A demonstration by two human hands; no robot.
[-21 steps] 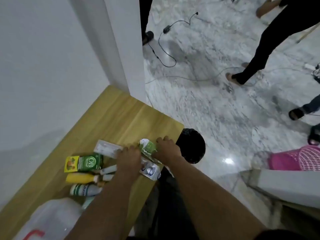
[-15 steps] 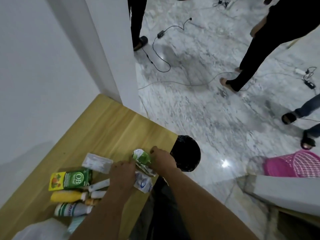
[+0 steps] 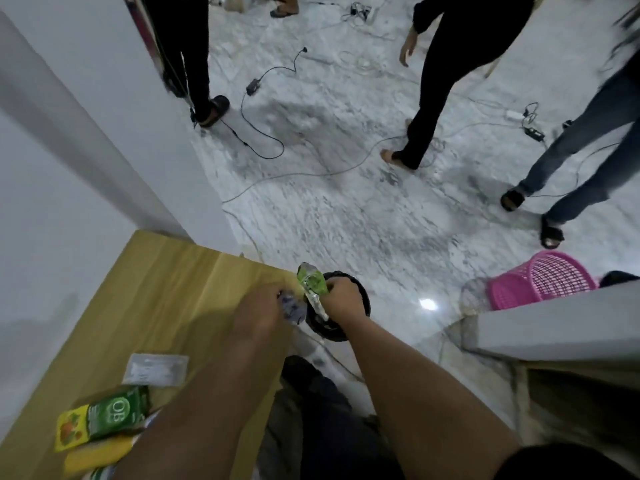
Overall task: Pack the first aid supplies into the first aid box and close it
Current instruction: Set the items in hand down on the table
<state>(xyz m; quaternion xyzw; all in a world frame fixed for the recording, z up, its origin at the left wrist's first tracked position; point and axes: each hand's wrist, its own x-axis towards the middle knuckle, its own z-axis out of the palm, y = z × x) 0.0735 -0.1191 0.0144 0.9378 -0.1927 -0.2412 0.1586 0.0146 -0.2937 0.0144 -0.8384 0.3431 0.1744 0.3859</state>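
Only one view here, the head cam looking down. The right hand (image 3: 341, 297) is gripping a crumpled green and silver wrapper (image 3: 312, 285), fingers curled round it, and it's holding it right above a black bin (image 3: 360, 306) that's sitting on the floor just off the table's corner. The left hand (image 3: 258, 315) is curling around a scrunched white and blue packet (image 3: 292, 308) at the table's far right corner, right beside the other hand; everything's blurry there, so I can't make out what the packet actually is.

The wooden table (image 3: 166, 289) is running along a white wall (image 3: 52, 168). Closer to the camera, a flat clear sachet (image 3: 156, 368) is lying on the wood. Below it a green and yellow OB box (image 3: 100, 417) is lying tilted, and a yellow bottle (image 3: 98, 453) is lying on its side just beside that, with the left forearm covering whatever's next to them. I can't spot the first aid box anywhere in this shot.

Off the table, the marble floor (image 3: 363, 202) is looking messy, with cables (image 3: 263, 143) trailing across it. A pink basket (image 3: 543, 282) is lying tipped over on the right. A few people's legs are standing around further back: one in black trousers (image 3: 436, 91), one in jeans (image 3: 588, 150) and sandals.
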